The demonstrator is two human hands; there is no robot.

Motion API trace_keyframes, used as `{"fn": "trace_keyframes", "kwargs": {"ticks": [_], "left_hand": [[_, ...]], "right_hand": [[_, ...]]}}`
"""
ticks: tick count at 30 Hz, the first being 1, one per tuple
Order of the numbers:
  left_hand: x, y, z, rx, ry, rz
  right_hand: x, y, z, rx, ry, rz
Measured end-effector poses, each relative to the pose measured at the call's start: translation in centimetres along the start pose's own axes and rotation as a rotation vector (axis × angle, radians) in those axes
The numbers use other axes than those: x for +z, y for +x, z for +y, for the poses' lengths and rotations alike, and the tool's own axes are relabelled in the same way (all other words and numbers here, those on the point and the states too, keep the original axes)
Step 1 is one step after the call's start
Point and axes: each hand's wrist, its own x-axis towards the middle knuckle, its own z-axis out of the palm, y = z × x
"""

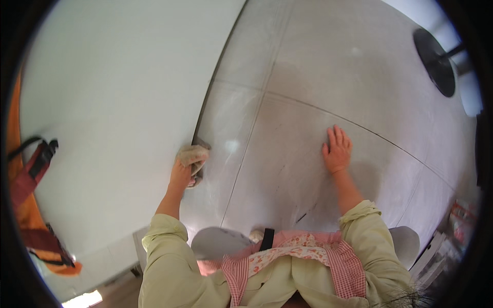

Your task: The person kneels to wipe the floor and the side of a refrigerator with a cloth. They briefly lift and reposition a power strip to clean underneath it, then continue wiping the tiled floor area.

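My left hand (180, 175) grips a crumpled beige cloth (193, 154) against the foot of a white wall (108, 96). The cloth covers most of my fingers and touches the dark skirting strip (215, 73) where wall meets floor. Flat on the grey tiled floor (292, 161) rests my right hand (337, 150), palm down and holding nothing, with the thumb spread from the fingers. It lies just on the near side of a dark tile joint (362, 125).
A black round stand base (433, 63) stands on the floor at far right. Orange and maroon fabric with straps (31, 175) hangs at the left rim. Packets (462, 219) and a pale box-like object (429, 250) sit at lower right. My grey-clad knee (221, 242) is close to the wall.
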Motion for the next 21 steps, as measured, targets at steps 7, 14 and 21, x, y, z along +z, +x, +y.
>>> {"fn": "trace_keyframes", "kwargs": {"ticks": [7, 14, 21], "left_hand": [[-2.0, -21.1, -10.5, 0.090, 0.969, 0.188], [-7.5, -7.5, -0.1, 0.094, 1.028, 0.270], [-7.0, 13.9, 8.1, 0.511, 1.350, 0.467]], "right_hand": [[0.2, 0.3, -0.6, -0.004, -0.050, -0.025], [0.2, 0.2, 0.0, -0.038, -0.073, 0.000], [0.4, 0.4, 0.1, -0.057, -0.078, 0.003]]}}
